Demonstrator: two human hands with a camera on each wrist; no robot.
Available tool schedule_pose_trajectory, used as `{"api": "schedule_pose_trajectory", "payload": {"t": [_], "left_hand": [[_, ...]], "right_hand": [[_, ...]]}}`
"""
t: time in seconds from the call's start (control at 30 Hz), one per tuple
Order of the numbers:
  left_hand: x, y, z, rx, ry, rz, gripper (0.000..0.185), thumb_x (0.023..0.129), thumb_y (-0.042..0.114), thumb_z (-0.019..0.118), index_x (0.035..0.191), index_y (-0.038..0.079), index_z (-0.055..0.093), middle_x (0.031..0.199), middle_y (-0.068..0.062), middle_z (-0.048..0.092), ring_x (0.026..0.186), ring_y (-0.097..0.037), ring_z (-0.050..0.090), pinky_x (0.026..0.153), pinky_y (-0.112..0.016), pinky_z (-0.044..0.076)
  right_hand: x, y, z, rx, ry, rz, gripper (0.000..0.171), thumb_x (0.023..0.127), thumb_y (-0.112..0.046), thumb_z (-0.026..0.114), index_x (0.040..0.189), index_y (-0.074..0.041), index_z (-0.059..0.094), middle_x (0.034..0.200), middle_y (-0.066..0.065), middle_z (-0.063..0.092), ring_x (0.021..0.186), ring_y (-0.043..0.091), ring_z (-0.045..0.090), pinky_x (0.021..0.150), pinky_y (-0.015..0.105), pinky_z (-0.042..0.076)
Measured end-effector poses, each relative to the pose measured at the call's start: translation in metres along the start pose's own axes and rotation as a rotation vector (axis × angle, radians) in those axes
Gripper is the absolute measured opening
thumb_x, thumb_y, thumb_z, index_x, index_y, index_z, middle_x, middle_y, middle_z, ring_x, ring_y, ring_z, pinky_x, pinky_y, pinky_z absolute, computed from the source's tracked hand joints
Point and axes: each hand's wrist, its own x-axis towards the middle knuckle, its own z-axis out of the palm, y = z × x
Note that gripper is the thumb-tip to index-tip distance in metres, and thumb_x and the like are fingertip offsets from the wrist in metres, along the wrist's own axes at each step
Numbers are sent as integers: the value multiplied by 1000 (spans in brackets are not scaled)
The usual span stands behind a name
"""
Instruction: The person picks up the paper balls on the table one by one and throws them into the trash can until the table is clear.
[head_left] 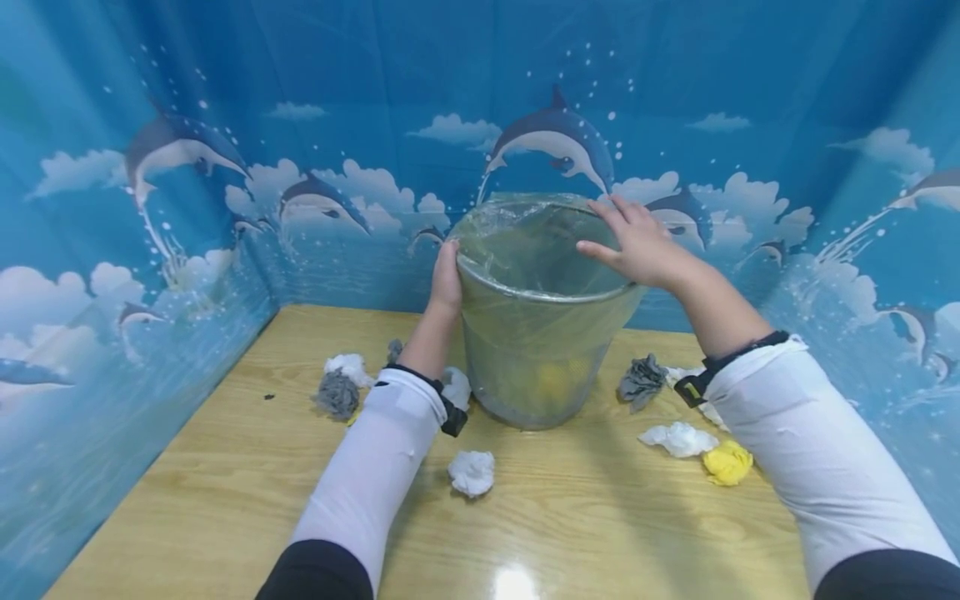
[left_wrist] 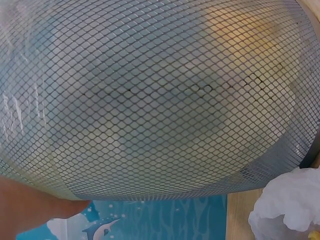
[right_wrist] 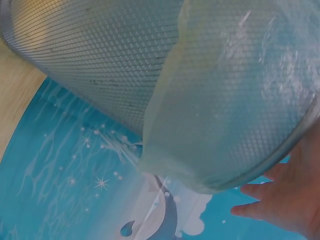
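Observation:
A grey wire-mesh wastebasket, lined with a thin translucent plastic bag, stands between both hands. The bag is folded over the rim and hangs partway down the outside. Something yellow shows through the mesh near the bottom. Against the left side of the basket, just under the rim, lies my left hand; most of its fingers are hidden behind the basket in the head view, and a straight finger shows along the mesh in the left wrist view. With fingers spread, my right hand rests over the right rim.
Crumpled grey and white pieces lie left of the basket. A white wad sits in front. To the right are a grey piece, a white piece and a yellow one. A blue dolphin-print curtain surrounds the wooden table.

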Motion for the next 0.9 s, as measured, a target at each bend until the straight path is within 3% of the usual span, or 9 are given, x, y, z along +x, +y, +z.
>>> {"api": "schedule_pose_trajectory", "payload": {"t": [0.27, 0.9], "left_hand": [[-3, 1, -1, 7, 0, -10, 54, 101, 37, 20, 143, 9, 40, 135, -12, 43, 126, -26, 41, 113, -42, 27], [-2, 3, -1, -3, -26, -24, 56, 101, 36, 21, 150, 12, 32, 147, -9, 39, 133, -24, 38, 115, -41, 25]], "right_hand": [[-6, 7, -2, 18, 4, 29, 82, 95, -63, 35, 157, -21, 1, 161, 19, -11, 146, 47, -7, 109, 72, -1], [-34, 48, 1, 116, 125, 80, 82, 98, -58, 34, 156, -16, -7, 158, 22, -19, 143, 50, -12, 109, 71, -2]]}}
